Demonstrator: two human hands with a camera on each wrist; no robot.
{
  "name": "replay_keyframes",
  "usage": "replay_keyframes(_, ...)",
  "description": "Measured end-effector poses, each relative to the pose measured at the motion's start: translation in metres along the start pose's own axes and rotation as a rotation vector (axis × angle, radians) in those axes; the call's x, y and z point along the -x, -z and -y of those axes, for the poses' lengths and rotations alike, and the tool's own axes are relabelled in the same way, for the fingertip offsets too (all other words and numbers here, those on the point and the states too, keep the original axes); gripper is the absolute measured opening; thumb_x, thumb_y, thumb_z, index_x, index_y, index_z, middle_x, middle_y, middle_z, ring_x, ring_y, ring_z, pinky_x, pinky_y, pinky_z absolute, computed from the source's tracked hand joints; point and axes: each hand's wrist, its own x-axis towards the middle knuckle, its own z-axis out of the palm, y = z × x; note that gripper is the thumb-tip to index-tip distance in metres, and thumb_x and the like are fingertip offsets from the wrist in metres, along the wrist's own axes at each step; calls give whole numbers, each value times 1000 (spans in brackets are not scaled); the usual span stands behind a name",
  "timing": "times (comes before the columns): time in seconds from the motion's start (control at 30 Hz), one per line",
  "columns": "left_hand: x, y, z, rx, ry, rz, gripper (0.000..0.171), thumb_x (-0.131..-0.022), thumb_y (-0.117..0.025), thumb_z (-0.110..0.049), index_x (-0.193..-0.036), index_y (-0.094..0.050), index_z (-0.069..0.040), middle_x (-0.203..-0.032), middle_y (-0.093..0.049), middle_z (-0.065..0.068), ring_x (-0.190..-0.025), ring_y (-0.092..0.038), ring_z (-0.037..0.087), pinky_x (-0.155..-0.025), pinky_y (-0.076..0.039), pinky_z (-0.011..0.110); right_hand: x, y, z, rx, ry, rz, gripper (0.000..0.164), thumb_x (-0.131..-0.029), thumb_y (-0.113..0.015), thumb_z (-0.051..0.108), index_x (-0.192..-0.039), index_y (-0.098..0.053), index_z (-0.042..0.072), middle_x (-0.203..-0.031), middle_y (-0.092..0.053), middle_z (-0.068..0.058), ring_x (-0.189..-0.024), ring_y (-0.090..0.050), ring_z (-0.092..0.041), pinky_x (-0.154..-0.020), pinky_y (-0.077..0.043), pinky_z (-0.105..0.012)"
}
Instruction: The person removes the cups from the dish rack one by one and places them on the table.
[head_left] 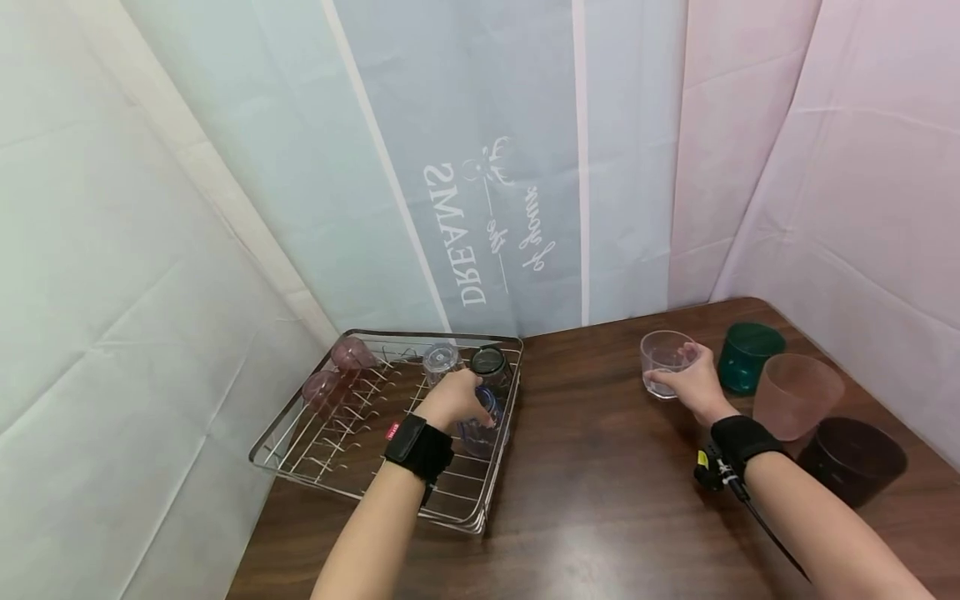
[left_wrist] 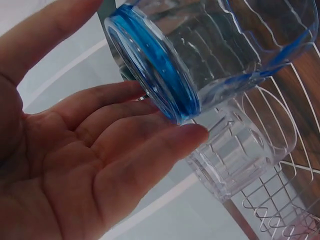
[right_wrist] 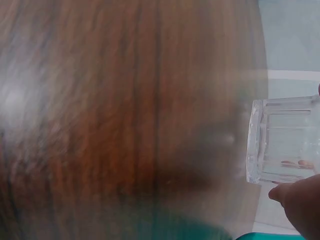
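Step in hand looks two-sided: right hand (head_left: 693, 385) has thumb and fingers closed around a clear tumbler (head_left: 660, 360) left of the teal cup (head_left: 744, 367), while left hand (head_left: 456, 400), fingers loosely spread, is at a blue-based glass (head_left: 477, 442) in the wire dish rack (head_left: 477, 526) (contact uncertain). Next move probably calls for closing the left thumb and fingers about that base. Tumbler mouth up, glass mouth down; both axes roughly vertical.

- Brown table (head_left: 585, 467)
- On it, my left: wire rack (head_left: 477, 525)
- My right: green cup (head_left: 748, 360), pink cup (head_left: 795, 396), dark cup (head_left: 853, 462)
- Clear cup (head_left: 662, 360) I grip: table contact unclear
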Motion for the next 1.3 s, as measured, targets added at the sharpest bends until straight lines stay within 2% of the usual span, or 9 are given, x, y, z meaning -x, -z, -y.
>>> replay_keyframes(0.13, -1, 1, -1, -12, 6, 16, 74, -72, -93, -4, -137, -60, 7, -140, -60, 20, -118, -62, 34, -84, -55, 40, -1, 1, -5, -8, 8, -9, 103, -93, -77, 14, -155, 1, -10, -155, -17, -41, -143, -22, -52, -116, -26, -62)
replay_keyframes(0.33, -3, 2, 0, -38, -16, -1, 71, -68, -91, 5, -133, -63, 9, -134, -64, 21, -105, -67, 31, -69, -55, 32, -1, -1, -7, 6, 27, -16, 104, -92, -78, 13, -156, 0, -10, -156, -17, -41, -145, -20, -53, -117, -23, -63)
replay_keyframes(0.5, -4, 2, 1, -48, -15, -20, 70, -68, -92, 3, -132, -64, 8, -133, -65, 19, -97, -67, 27, -68, -53, 32, -1, -2, -5, 40, 46, -34, 104, -91, -79, 13, -156, -3, -11, -155, -20, -42, -144, -23, -53, -116, -25, -63)
replay_keyframes(0.73, -5, 0, 2, -57, -21, -20, 70, -68, -93, 2, -132, -65, 8, -133, -65, 20, -108, -66, 31, -74, -56, 34, -1, -1, -10, 55, 40, -41, 103, -91, -79, 15, -156, -4, -11, -154, -22, -42, -142, -26, -54, -115, -27, -64)
replay_keyframes(0.93, -5, -1, 7, -21, -15, -2, 67, -68, -91, 4, -130, -66, 8, -132, -66, 19, -87, -65, 24, -62, -50, 31, 2, -3, -19, 72, 39, -35, 107, -92, -79, 20, -158, 0, -9, -155, -20, -40, -141, -26, -53, -114, -27, -65)
replay_keyframes(1.0, -4, 0, 9, -5, -12, -5, 69, -68, -91, 4, -131, -65, 8, -132, -65, 20, -88, -66, 25, -63, -50, 32, 4, -3, -20, 76, 52, -51, 109, -92, -80, 20, -159, 2, -8, -156, -18, -40, -141, -25, -53, -113, -27, -66)
replay_keyframes(1.13, 5, 9, 14, 5, -21, -49, 73, -66, -92, 2, -133, -64, 6, -126, -68, 20, -99, -69, 30, -75, -57, 36, 11, -2, -16, 60, 99, -101, 114, -90, -81, 17, -160, 6, -4, -160, -10, -39, -145, -19, -53, -115, -24, -66)
replay_keyframes(1.3, 23, 38, 21, 26, -45, -144, 73, -65, -91, 2, -133, -65, 6, -115, -70, 21, -89, -69, 28, -76, -59, 38, 22, 1, -1, 40, 205, -146, 112, -91, -81, 14, -162, 4, 1, -163, -3, -33, -151, -7, -48, -118, -14, -64)
